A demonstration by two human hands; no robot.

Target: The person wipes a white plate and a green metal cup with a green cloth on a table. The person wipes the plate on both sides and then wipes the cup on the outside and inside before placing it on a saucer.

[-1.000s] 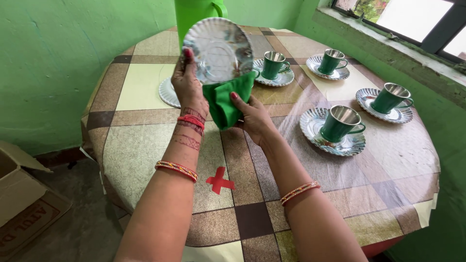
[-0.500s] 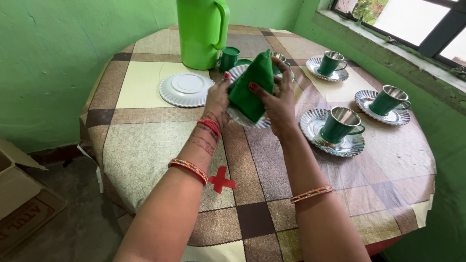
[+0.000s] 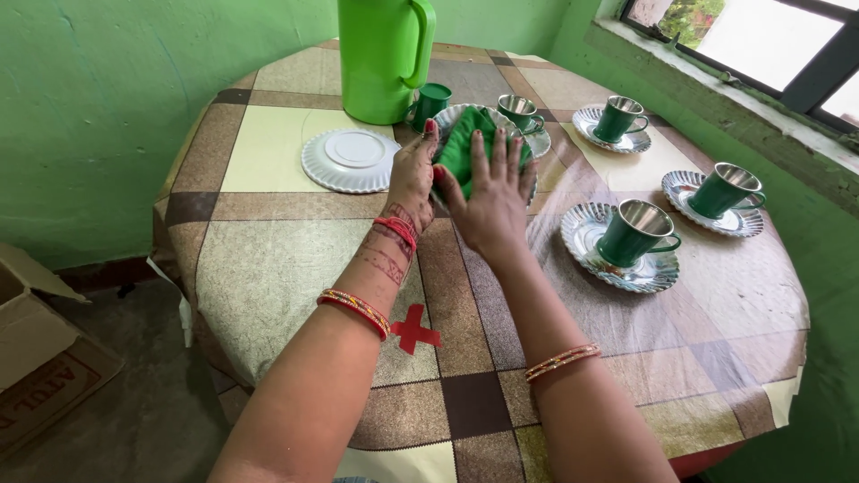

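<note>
Green walls, checkered counter (image 3: pixel 268 259). Saucer (image 3: pixel 535 143) has come down from mid-air to the counter beside the jug (image 3: pixel 380 58); left hand (image 3: pixel 412 179) grips its rim, right hand (image 3: pixel 488 192) presses the green cloth (image 3: pixel 465 148) flat on it, so wiping's underway.

You have one view only, worn on the head, looking steeply down and forward over both forearms onto the round table (image 3: pixel 295 259), close in, with the green wall left and the window far right.
</note>
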